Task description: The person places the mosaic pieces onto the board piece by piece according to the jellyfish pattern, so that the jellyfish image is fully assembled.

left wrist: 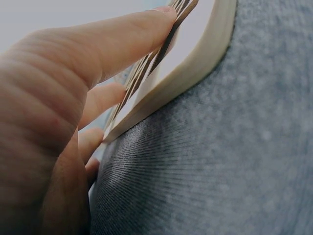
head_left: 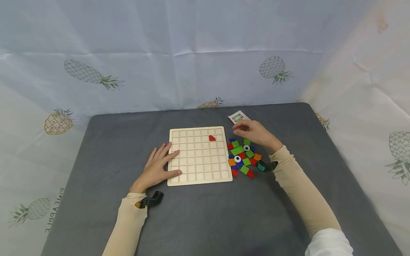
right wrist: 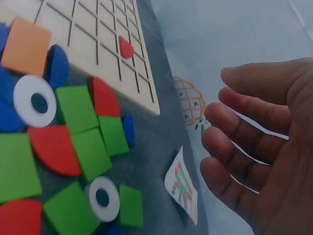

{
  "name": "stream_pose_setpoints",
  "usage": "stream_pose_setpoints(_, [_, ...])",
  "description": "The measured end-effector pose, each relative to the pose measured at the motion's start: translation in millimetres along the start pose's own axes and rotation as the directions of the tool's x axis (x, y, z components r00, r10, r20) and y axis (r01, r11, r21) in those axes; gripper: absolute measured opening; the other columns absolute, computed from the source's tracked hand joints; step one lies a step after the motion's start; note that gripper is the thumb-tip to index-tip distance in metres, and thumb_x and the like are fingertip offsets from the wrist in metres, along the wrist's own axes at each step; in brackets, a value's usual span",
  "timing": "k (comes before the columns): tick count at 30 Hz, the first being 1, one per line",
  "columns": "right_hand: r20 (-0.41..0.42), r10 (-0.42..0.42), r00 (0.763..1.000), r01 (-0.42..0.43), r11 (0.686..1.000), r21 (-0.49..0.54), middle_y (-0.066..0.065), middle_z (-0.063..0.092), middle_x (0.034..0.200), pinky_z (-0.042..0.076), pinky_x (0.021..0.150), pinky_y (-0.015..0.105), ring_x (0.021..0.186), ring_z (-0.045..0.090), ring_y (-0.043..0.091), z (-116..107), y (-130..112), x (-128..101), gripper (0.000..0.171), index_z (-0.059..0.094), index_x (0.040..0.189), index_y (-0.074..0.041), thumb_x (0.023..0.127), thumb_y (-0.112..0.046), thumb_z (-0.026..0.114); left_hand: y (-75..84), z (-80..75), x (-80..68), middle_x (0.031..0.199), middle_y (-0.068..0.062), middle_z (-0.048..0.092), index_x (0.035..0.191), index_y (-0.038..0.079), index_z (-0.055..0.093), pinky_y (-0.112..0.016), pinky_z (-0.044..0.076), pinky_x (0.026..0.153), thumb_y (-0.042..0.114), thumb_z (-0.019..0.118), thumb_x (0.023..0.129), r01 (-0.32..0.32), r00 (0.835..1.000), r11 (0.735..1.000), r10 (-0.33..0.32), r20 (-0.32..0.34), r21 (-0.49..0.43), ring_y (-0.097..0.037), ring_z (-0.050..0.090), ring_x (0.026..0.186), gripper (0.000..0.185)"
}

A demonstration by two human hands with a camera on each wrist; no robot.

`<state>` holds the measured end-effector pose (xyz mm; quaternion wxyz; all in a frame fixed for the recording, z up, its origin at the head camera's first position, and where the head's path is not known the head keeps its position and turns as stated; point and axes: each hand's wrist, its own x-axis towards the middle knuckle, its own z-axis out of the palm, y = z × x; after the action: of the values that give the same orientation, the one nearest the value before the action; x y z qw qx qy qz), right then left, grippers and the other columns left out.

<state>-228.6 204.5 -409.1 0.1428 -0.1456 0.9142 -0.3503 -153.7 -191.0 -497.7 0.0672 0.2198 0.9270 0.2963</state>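
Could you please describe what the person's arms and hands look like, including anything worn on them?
Both arms wear long, close-fitting beige sleeves down to the wrists; a white garment shows at the right upper arm. Each wrist carries a small black perforated mount, the right one with a teal part. The left hand and right hand are bare, with no rings or gloves visible.

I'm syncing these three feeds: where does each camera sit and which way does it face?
Head: above, looking forward and down at the board, piece pile, both hands and sleeves.
Left wrist: low by the left hand, along the board's edge.
Right wrist: behind the right hand, toward pile and card.
Shared: the board's red piece.
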Motion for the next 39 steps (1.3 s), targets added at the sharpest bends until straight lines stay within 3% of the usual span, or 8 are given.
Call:
stream_pose_setpoints(17, [-0.038,0.104,0.994,-0.107,0.991,-0.085,0.012,0.063,0.114,0.054,0.085,0.043,0.096,0.061,0.025,0.5,40.8,-16.8,0.03,0.065,0.12,-0.007,0.098,-0.025,0.055,2.3,-1.7,-0.1,0.163,-0.002,0.009,0.148,0.031,0.037,-0.05,-0.006,0.121,0.061,0.067,0.079,0.017,1.0,1.0,-0.018,0.01,0.009,-0.027,0.002,0.151,0.082])
stream_pose_setpoints(39, [-0.021,0.136,0.991,-0.137,0.966,-0.22,0.015,0.058,0.111,0.053,0.08,0.042,0.095,0.058,0.027,9.6,48.1,-20.3,0.03,0.067,0.118,-0.004,0.094,-0.02,0.061,0.3,0.0,0.4,0.163,-0.001,0.01,0.148,0.031,0.037,-0.051,-0.005,0.121,0.062,0.066,0.079,0.005,1.0,1.0,-0.005,0.001,0.021,-0.026,0.002,0.151,0.081])
